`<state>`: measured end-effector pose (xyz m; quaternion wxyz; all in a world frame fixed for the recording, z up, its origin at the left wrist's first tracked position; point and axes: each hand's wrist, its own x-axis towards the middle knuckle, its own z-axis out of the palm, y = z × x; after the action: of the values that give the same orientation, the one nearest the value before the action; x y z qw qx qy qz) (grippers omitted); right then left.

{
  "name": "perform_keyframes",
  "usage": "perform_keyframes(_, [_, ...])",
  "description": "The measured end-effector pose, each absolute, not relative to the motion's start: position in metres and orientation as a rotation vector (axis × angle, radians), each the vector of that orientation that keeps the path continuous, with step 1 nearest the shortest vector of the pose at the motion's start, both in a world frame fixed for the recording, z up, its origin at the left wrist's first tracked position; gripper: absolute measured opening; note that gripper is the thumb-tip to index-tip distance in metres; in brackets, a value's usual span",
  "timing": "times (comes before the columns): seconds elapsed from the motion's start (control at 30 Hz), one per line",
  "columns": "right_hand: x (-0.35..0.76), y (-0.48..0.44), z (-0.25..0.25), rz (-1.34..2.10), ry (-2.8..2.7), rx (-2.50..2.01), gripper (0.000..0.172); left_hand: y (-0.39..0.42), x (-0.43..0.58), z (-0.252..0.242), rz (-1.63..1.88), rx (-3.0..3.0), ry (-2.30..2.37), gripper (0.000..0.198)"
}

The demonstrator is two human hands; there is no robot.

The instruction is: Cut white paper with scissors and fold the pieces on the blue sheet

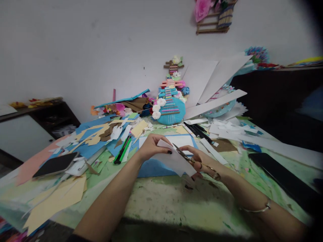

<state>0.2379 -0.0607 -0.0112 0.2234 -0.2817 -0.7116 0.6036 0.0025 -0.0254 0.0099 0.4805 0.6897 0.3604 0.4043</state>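
Observation:
My left hand (154, 147) pinches a piece of white paper (168, 160) between thumb and fingers, over the near middle of the table. In my right hand (198, 159) is a pair of scissors (182, 154), its blades pointing up and left along the paper's upper right edge. Fingers of my right hand are wrapped round the scissor handles, close to the paper's lower right corner. Beneath both hands lie a blue sheet (151, 169) and a white sheet (185, 139). Whether the blades are apart or closed is hard to make out.
Green and black cutters (122, 150) lie left of my hands. A dark phone (56, 164) rests further left, a long black object (280, 178) at right. Paper scraps (101, 134) cover the left side. Black pens (198, 131) and a blue paper instrument (171, 112) are behind.

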Motion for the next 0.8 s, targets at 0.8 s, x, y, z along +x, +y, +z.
perform_keyframes(0.8, [0.233,-0.063,-0.016,1.622,-1.866,-0.802,0.077,-0.029,0.016,-0.001,0.921,1.597,0.857,0.027])
